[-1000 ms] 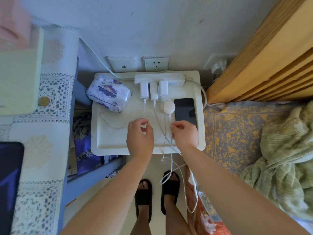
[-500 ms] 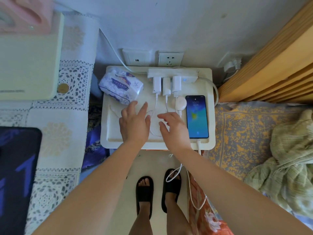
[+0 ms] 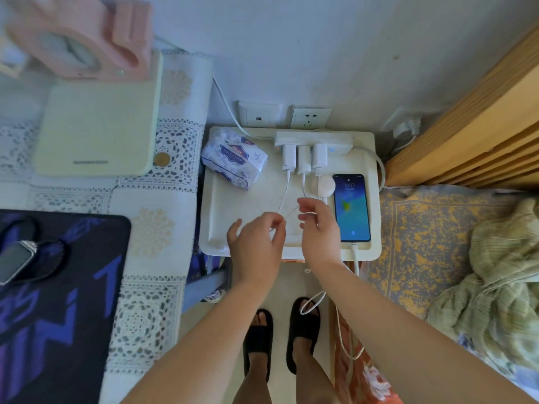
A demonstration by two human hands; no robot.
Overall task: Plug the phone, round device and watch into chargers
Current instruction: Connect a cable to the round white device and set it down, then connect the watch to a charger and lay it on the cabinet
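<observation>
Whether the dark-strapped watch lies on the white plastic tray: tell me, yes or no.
No, the dark-strapped watch lies on the dark purple-patterned mat, well left of the white tray.

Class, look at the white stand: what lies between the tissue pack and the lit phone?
Head view: between the tissue pack and the phone run thin white charger cables, then the round white device beside the phone.

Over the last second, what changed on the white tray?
The right-hand grip came off the lower end of the phone, whose screen lit up. Then it and the left-hand grip took up a thin white cable, pinching it above the tray. The round device, tissue pack and power strip stayed put.
</observation>
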